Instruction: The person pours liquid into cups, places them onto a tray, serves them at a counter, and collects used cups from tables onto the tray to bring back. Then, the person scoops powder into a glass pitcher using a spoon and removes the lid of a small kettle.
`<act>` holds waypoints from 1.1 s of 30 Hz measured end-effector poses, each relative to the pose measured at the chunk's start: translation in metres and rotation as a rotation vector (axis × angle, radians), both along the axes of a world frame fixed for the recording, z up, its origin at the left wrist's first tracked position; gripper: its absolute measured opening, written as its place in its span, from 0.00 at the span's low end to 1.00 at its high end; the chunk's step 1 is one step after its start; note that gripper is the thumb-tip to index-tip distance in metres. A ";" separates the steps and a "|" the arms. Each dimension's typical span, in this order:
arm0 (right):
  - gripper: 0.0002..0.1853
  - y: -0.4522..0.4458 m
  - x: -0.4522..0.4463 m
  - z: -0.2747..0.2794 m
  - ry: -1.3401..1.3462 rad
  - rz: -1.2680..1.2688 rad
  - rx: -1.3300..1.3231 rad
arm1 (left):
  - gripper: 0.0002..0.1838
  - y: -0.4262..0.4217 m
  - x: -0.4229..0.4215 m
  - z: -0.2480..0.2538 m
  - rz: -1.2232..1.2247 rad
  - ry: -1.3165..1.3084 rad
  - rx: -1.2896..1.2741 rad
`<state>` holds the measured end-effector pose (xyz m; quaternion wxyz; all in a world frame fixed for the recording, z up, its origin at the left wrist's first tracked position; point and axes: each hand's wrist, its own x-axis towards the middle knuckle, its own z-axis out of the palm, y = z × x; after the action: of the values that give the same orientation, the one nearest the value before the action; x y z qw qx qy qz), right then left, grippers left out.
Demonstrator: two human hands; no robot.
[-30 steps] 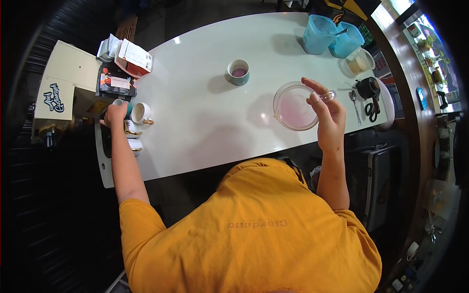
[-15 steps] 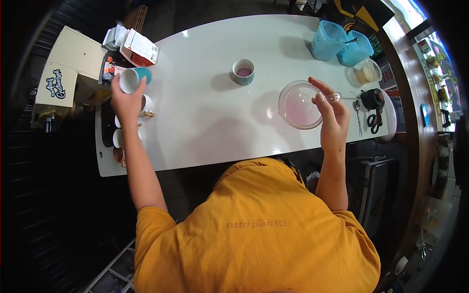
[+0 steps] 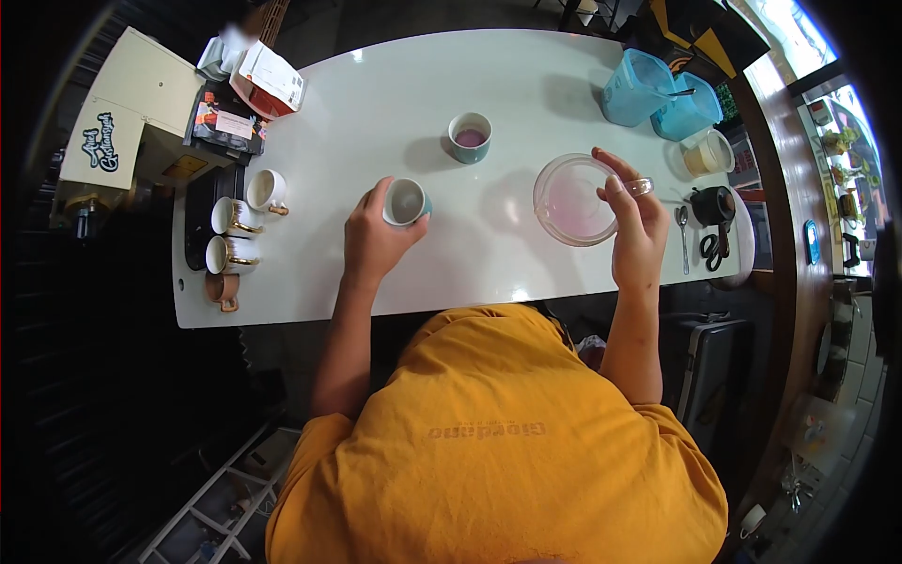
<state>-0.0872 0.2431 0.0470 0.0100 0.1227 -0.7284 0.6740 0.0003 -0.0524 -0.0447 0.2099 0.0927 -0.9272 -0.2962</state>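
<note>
My left hand (image 3: pixel 381 237) is wrapped round a teal cup (image 3: pixel 406 202) with a pale inside, which looks empty, over the near middle of the white table (image 3: pixel 329 141). On the right, my right hand (image 3: pixel 639 221) grips the handle of a clear glass pitcher (image 3: pixel 575 200) that holds some pinkish liquid. Between and beyond the two hands stands a second teal cup (image 3: pixel 470 138), upright, with purple-pink liquid at its bottom.
Several mugs (image 3: pixel 232 216) line the left end beside a cream machine (image 3: pixel 122 122). Bags (image 3: pixel 225 122) lie behind them. At the right are blue containers (image 3: pixel 636 87), a clear tub (image 3: pixel 707 153), a spoon (image 3: pixel 684 240), black scissors (image 3: pixel 714 249) and a small black pot (image 3: pixel 712 204).
My left hand has lifted a teal cup from among the mugs at the left and carried it right to the near middle. My right hand and the pitcher have hardly moved.
</note>
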 end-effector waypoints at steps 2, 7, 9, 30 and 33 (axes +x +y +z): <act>0.20 -0.001 0.000 0.000 -0.006 0.006 -0.002 | 0.34 0.004 0.000 -0.005 0.000 -0.007 0.015; 0.21 -0.002 -0.001 -0.001 -0.017 0.005 -0.010 | 0.34 0.010 0.001 -0.011 0.004 -0.027 0.030; 0.21 -0.002 -0.001 -0.002 -0.004 0.005 -0.016 | 0.34 0.010 0.002 -0.014 -0.011 -0.015 0.039; 0.20 0.004 0.003 -0.004 -0.033 -0.069 -0.021 | 0.38 0.010 0.000 -0.031 -0.088 0.022 0.074; 0.20 0.005 0.003 -0.005 -0.030 -0.088 -0.008 | 0.39 0.012 0.007 -0.037 -0.049 0.038 0.286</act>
<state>-0.0841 0.2477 0.0421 0.0292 0.0802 -0.7306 0.6774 0.0072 -0.0401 -0.0816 0.2047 0.0935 -0.8735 -0.4318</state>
